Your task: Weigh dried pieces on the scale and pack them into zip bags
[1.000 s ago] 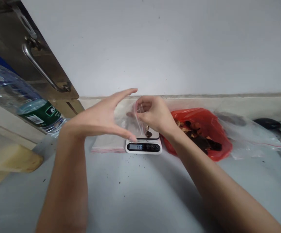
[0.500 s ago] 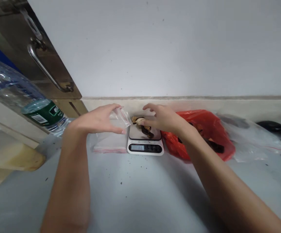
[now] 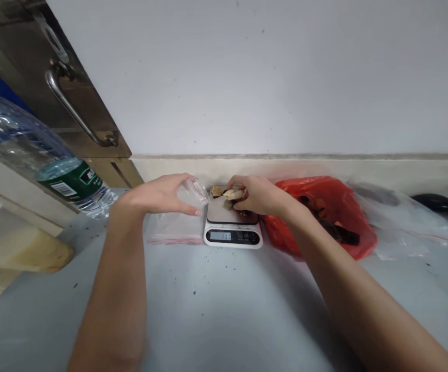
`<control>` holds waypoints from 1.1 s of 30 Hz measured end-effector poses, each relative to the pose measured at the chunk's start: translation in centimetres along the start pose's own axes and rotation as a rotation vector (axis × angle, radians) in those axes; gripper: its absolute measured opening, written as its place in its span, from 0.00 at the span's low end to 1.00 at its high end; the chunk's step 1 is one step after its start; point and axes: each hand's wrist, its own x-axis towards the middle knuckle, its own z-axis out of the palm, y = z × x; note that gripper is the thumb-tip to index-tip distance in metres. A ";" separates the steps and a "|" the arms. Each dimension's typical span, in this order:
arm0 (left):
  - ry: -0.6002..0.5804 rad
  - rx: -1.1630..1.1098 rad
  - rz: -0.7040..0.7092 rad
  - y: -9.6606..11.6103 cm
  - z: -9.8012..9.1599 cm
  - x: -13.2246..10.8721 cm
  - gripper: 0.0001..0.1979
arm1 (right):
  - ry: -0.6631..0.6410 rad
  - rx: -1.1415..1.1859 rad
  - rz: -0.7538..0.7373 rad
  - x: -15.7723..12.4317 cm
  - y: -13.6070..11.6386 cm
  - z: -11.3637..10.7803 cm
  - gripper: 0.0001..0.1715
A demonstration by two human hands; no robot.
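A small clear zip bag (image 3: 191,193) hangs from my left hand (image 3: 159,195), its mouth toward the scale and held apart between thumb and fingers. My right hand (image 3: 260,194) closes round some pale and dark brown dried pieces (image 3: 233,195) on the scale plate; they look like dried mushroom, though the kind is not certain. Another light brown piece (image 3: 216,190) lies at the plate's back left. The white digital kitchen scale (image 3: 233,242) shows a lit display whose digits are too blurred to read. Below my left hand lies a stack of flat zip bags (image 3: 175,230).
Right of the scale, a red plastic bag (image 3: 324,186) stands open with dark dried pieces inside. Clear plastic bags (image 3: 405,222) lie beyond it. A water bottle (image 3: 72,181) and a yellowish container (image 3: 33,248) are at left. Dark crumbs dot the grey tabletop (image 3: 208,320).
My right hand has come down onto the dried pieces, and its fingers have closed round some of them. My left hand stays nearly where it was with the zip bag.
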 end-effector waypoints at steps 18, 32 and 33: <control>-0.059 -0.188 0.317 1.7 1.9 2.4 0.35 | 0.006 0.440 -0.396 -0.2 0.9 -0.7 0.18; 0.004 -0.173 -0.005 0.6 0.1 -0.3 0.44 | -0.087 -0.026 0.096 -0.8 -0.4 -1.0 0.17; -0.010 -0.145 0.000 0.5 0.3 0.0 0.45 | -0.059 0.003 0.082 -0.7 -0.6 -0.8 0.15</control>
